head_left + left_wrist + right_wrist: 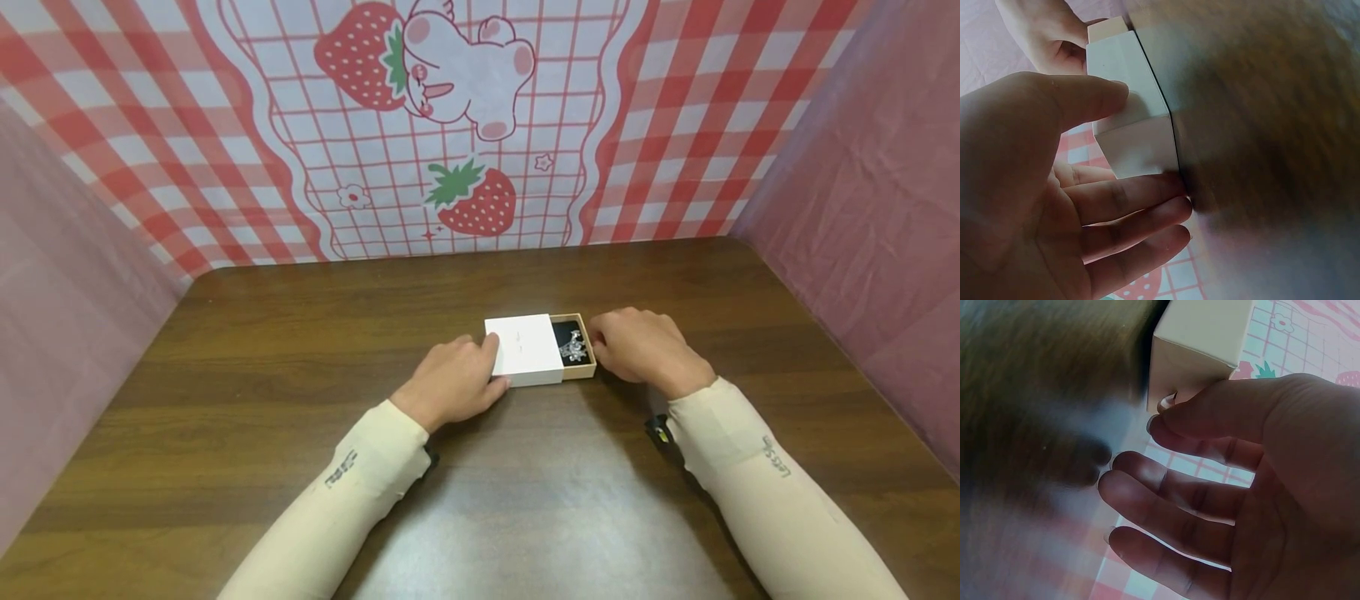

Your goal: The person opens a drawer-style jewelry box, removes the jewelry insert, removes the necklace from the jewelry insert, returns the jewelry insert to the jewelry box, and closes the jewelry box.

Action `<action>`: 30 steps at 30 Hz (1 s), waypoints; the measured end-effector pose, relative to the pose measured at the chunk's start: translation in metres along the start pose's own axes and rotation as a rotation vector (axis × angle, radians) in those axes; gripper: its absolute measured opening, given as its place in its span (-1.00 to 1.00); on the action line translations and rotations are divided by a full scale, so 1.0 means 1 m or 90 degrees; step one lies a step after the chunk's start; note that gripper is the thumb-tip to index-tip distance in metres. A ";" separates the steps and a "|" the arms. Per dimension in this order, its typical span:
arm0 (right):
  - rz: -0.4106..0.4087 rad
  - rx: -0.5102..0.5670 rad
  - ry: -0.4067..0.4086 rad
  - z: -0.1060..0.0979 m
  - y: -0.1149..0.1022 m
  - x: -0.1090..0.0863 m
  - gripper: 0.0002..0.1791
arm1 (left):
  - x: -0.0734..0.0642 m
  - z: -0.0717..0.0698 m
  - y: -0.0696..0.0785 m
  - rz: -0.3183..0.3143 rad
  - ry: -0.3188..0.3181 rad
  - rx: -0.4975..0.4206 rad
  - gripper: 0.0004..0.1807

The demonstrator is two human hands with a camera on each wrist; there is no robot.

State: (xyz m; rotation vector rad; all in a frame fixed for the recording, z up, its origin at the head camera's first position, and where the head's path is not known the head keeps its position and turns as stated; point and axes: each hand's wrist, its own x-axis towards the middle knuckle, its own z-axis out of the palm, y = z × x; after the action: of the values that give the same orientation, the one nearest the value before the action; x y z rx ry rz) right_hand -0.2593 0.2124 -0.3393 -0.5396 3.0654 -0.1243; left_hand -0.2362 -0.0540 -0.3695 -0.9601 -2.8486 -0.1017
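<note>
A flat white box sleeve (528,354) lies on the table, with a tan inner drawer (580,372) pulled partway out of its right end. In the drawer's exposed part, a silvery piece of jewelry (575,347) rests on a black pad. My left hand (453,379) grips the sleeve's left end, thumb (1100,100) along the near side and fingers round the end. At the drawer's outer end, my right hand (643,348) pinches a small pull tab (1167,402) between thumb and index finger. Its other fingers hang loosely curled below.
The brown wooden table (300,333) spreads out around the box. A red-and-white checked cloth (675,125) with strawberries hangs behind it, and pink cloth (877,208) covers both sides. Dark wrist straps (660,432) show under the cream sleeves.
</note>
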 end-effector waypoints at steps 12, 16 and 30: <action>0.000 0.007 -0.005 0.001 0.001 -0.001 -0.84 | 0.000 0.002 0.001 0.000 -0.005 -0.007 -0.51; 0.002 0.011 -0.009 0.001 0.001 -0.002 -0.83 | 0.000 0.003 0.001 0.001 -0.004 -0.007 -0.51; 0.005 0.015 -0.013 -0.001 0.002 0.000 -0.82 | 0.001 0.001 -0.001 -0.006 -0.010 0.004 -0.50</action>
State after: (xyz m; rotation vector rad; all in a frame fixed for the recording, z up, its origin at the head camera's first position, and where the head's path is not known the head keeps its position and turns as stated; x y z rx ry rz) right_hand -0.2595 0.2144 -0.3389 -0.5245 3.0416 -0.1531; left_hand -0.2372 -0.0539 -0.3703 -0.9508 -2.8660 -0.0859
